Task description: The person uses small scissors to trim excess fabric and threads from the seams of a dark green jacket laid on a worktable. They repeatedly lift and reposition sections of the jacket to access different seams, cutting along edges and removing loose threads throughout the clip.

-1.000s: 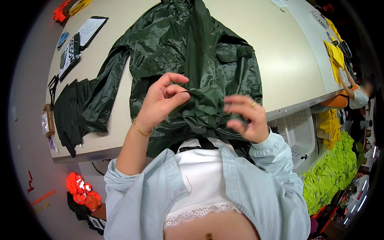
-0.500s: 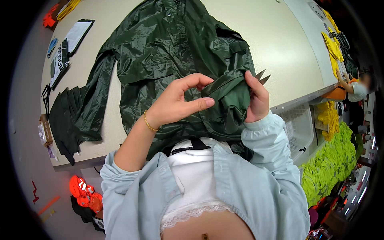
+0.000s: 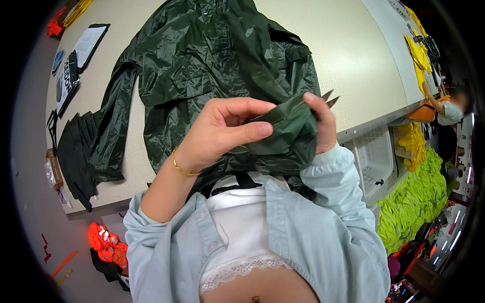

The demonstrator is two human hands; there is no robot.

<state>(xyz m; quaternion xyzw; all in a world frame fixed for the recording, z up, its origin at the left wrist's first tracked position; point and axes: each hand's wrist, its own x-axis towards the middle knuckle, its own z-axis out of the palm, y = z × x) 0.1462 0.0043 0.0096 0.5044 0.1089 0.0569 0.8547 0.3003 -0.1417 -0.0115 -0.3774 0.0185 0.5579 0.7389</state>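
Observation:
A shiny dark green rain jacket (image 3: 187, 65) lies spread on the table in front of me. Its sleeve end (image 3: 290, 123) is lifted near my body, between both hands. My left hand (image 3: 217, 126) pinches the left edge of this sleeve end with thumb and fingers. On the other side, my right hand (image 3: 324, 123) grips the same fabric, thumb on top. Pointed metal scissor blades (image 3: 329, 97) stick out beyond my right hand; their handles are hidden behind it. The jacket's other sleeve (image 3: 113, 121) stretches down the left side of the table.
Dark green pieces (image 3: 76, 151) are stacked at the table's left edge, with flat packages (image 3: 68, 83) beyond them. A white plastic basket (image 3: 374, 156) and a lime-green heap (image 3: 414, 207) are at the right. Another person (image 3: 447, 111) works at the far right beside yellow garments (image 3: 417, 60).
My left thumb and fingers have closed on the sleeve edge. The fabric between my hands has spread and turned, and my right thumb has moved slightly left.

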